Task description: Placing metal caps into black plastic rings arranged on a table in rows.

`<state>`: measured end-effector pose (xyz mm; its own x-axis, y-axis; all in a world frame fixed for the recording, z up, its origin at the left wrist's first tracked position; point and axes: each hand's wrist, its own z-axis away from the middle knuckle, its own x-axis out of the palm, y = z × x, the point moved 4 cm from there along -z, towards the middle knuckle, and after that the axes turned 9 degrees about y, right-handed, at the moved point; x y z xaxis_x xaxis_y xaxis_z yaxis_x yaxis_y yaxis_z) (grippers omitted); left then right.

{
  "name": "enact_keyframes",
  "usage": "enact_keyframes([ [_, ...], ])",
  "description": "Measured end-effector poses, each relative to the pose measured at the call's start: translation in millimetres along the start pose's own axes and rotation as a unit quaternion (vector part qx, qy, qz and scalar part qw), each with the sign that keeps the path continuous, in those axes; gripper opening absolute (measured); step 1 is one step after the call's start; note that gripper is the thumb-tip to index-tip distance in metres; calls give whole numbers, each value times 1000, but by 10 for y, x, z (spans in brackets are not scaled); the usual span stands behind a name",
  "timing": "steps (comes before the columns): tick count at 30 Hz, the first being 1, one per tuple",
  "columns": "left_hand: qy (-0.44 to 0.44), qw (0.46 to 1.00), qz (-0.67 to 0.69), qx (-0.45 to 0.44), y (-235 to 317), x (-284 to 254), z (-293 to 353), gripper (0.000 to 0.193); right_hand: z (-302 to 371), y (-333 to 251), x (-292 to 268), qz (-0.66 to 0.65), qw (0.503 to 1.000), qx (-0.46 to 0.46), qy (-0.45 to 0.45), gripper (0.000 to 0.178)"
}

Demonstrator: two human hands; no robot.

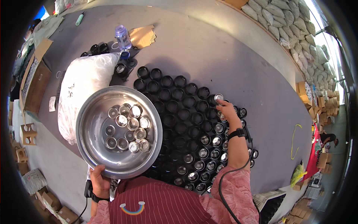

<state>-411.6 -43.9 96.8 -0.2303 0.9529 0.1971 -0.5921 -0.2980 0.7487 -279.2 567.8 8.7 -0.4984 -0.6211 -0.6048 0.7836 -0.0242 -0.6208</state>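
My left hand (100, 180) grips the near rim of a wide shiny metal basin (87, 149), thumb over the edge. Several small round silver metal cups (121, 120) lie loose in the basin. Off to the right, my right hand (227, 111) has its fingertips at the rim of a small silver cup (218, 97), which sits at a black round cup on the far right edge of the group. Many black round cups (183, 113) stand packed on the table. Those toward the right and near side have silver cups (203, 153) inside; the others look dark within.
A full white plastic bag (84, 80) lies left of the basin. Behind it stand a clear purple bottle (122, 36) and flat cardboard (143, 36). A cardboard box (37, 87) is at the left, a yellow cord (295, 142) at the right. Cables run from both wrist straps.
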Motion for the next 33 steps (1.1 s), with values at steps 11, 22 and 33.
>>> enact_keyframes([
  [11, 14, 1000, -12, -16, -60, 172, 21, 48, -155, -41, -64, -124, 991, -33, -38, 53],
  [22, 8, 1000, 0, -10, 13, 244, 66, 53, -420, -427, 407, 185, 949, -248, 60, 63],
  [33, 20, 1000, -3, -6, 51, 257, 56, 44, 5, -476, 426, 60, 991, -112, 30, 80],
])
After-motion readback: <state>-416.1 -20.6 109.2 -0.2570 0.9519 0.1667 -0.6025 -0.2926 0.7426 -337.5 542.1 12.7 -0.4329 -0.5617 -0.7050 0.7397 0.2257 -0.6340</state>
